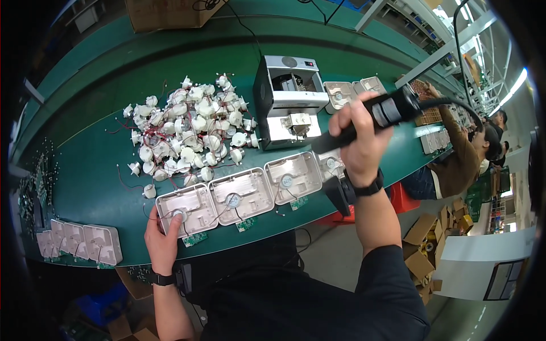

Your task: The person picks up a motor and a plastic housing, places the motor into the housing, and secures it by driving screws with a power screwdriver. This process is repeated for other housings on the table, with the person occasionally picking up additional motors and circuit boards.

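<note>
My left hand (pixel 161 241) grips the near left corner of a white plastic housing (pixel 196 200), its thumb inside by a small round disc. My right hand (pixel 363 142) is wrapped round a corded black electric screwdriver (pixel 392 109), raised above the right part of the row, with its narrow end pointing left. More open housings stand side by side: a middle one (pixel 245 192) and another (pixel 301 170), each with a round disc and a wire. Small green circuit boards (pixel 246 224) hang from wires at their near edges.
A grey screw feeder (pixel 290 102) stands behind the row. To its left lies a heap of white wired parts (pixel 193 128). Other housings (pixel 102 245) sit at far left, and trays (pixel 340 94) behind the right hand. A co-worker (pixel 463 148) sits at right.
</note>
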